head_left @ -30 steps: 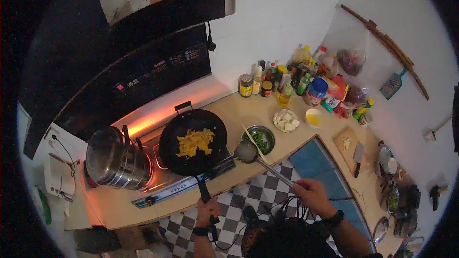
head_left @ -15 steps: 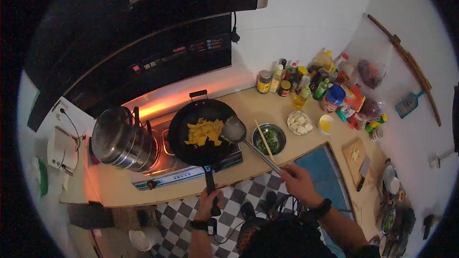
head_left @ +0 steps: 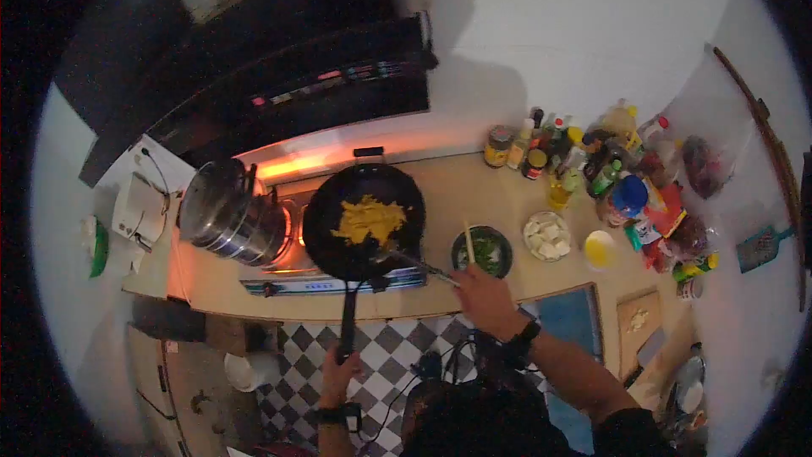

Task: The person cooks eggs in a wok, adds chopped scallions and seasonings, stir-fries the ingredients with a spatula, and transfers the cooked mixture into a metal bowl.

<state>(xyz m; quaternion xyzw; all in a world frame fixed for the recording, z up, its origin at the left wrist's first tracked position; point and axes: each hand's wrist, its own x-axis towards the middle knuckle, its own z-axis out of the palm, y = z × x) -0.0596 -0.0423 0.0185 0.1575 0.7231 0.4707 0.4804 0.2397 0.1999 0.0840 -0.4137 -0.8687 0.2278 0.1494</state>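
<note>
My left hand (head_left: 340, 374) is closed around the handle of a black wok (head_left: 406, 193) on the gas stove (head_left: 317, 287). Yellow scrambled egg (head_left: 370, 218) lies in the middle of the wok. In my right hand (head_left: 489, 298) is the long metal handle of a ladle (head_left: 430, 269). The ladle's head reaches into the near right part of the wok, by the egg, and is hard to make out against the dark metal. Just beyond my right hand stands a bowl of chopped greens (head_left: 485, 247), with chopsticks (head_left: 469, 242) across it.
A steel steamer pot (head_left: 241, 224) stands left of the wok, near an orange glow. Right of the greens are a plate of white chunks (head_left: 547, 237) and a bowl with yellow contents (head_left: 600, 250). Bottles and jars line the wall. A knife (head_left: 650, 347) lies on a cutting board (head_left: 628, 322).
The ladle has gone from the wok's right rim down into its near side, and my right hand has moved left and away from me. The whole view has shifted and turned.
</note>
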